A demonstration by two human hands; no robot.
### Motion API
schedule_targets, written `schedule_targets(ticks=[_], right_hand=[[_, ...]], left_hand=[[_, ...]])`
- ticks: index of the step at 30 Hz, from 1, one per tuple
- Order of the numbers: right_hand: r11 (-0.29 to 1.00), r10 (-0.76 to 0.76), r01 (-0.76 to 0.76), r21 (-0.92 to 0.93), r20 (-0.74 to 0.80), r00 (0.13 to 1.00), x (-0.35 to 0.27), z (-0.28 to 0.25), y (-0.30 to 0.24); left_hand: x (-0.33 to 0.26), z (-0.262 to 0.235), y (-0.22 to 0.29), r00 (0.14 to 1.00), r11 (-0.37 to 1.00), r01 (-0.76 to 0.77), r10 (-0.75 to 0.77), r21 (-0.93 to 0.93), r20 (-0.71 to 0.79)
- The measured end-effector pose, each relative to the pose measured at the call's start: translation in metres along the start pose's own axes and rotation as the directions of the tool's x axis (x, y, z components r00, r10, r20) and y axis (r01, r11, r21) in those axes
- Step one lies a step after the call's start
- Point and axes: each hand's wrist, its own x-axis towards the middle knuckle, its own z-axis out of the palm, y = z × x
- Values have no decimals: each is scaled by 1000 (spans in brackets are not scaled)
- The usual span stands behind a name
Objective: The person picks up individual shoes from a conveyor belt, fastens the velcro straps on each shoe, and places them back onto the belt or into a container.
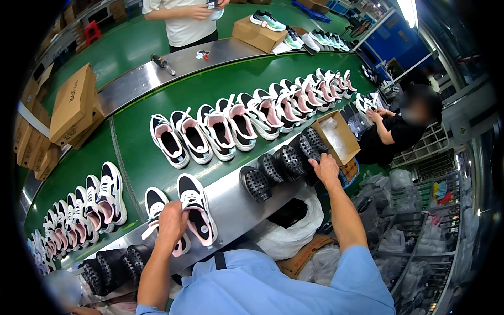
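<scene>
My left hand (172, 223) grips a sneaker (157, 218) on the metal ledge (236, 202); my right hand (325, 169), half-open, touches black insoles (307, 147), fingertips hidden.

A single view is given, taken from a fisheye camera worn on the head and angled steeply down over the person's own chest and forearms. The green conveyor belt (157, 163) is seen close below, curving away toward the upper right, its straight edges bent by the lens. The steel rim (236, 202) is caught nearest, the far side of the hall only at the top. The corners are lost to black.
</scene>
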Motion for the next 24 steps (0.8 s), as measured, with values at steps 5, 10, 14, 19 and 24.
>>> schedule_targets(ticks=[5, 10, 14, 19, 24], right_hand=[[971, -226, 240, 8, -309, 924, -15, -59, -30], [687, -600, 470, 554, 69, 797, -148, -116, -146], [655, -722, 482, 583, 292, 628, -206, -96, -201], [749, -656, 509, 424, 366, 660, -210, -73, -230], [772, -536, 428, 470, 118, 836, -216, -15, -276]], left_hand=[[1, 0, -14, 1000, 995, 6, -8, -102, -14], [21, 29, -22, 995, 973, 75, -60, -216, 76], [22, 21, 6, 989, 973, 68, -37, -220, 141], [13, 34, 11, 960, 950, -133, 194, -283, 199], [22, 70, 10, 956, 930, -256, 284, -264, 73]])
